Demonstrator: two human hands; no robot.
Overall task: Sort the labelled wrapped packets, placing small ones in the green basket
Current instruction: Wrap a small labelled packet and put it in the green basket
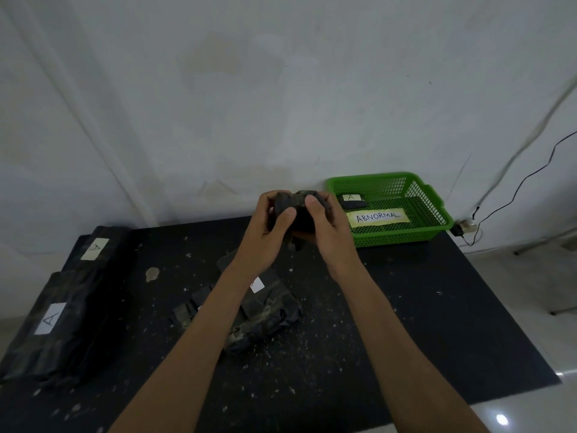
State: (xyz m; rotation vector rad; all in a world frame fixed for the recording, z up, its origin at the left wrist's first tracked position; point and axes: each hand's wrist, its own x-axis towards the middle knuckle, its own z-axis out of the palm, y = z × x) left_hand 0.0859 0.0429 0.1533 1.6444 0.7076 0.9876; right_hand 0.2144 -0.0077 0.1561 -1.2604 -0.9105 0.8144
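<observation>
A small black wrapped packet (pixel 300 210) is held up above the black table, gripped from both sides by my left hand (pixel 271 228) and my right hand (pixel 324 226). Its label is hidden from view. Just right of it stands the green basket (pixel 437 210), with a paper reading ABNORMAL inside and one small black packet marked A (pixel 352 201) lying in its back left corner. Under my forearms lie more black packets (pixel 265 310), one with a white label. Two large black packets marked A (pixel 62 314) lie along the table's left side.
The black table (pixel 406 323) is speckled with pale crumbs and a tan stain. A white wall rises right behind it. A black cable and charger (pixel 459 229) sit on the floor to the right of the basket.
</observation>
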